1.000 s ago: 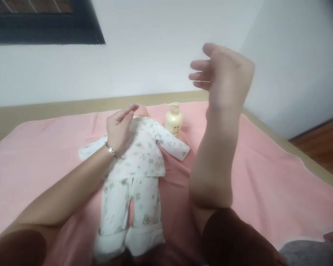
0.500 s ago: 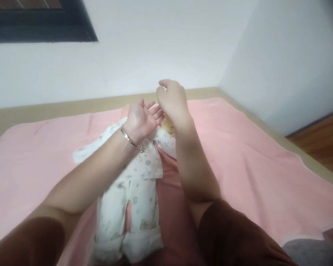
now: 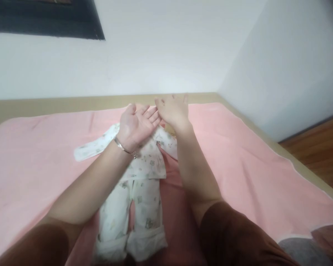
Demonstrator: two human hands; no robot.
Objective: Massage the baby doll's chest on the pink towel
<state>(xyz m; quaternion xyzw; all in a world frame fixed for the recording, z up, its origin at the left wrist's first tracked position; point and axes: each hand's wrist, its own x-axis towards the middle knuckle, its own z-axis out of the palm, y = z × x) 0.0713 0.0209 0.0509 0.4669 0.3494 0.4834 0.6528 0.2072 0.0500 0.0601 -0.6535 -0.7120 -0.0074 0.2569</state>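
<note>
Palm up and fingers spread, my left hand (image 3: 138,123) is above the upper part of a white printed baby top (image 3: 152,162). A silver bracelet (image 3: 124,147) circles that wrist. My right hand (image 3: 173,111) is beside it, back toward me, its fingers apart and bent at the wrist; neither hand holds anything. Below the top lie matching baby trousers (image 3: 144,207) with rolled cuffs. Between my hands shows a bit of a yellowish thing (image 3: 170,128), mostly hidden by my right hand, whose kind I cannot make out.
A pink cloth (image 3: 224,155) with a pale edge covers the tan surface (image 3: 202,97). White walls (image 3: 166,48) meet behind it. A dark frame (image 3: 80,22) is at top left, a wooden floor (image 3: 319,140) at right, and something grey (image 3: 299,251) at lower right.
My right hand has come down and its fingers have spread from a curled pose. My left hand has shifted slightly left and lower, palm still up. The view has tilted a little.
</note>
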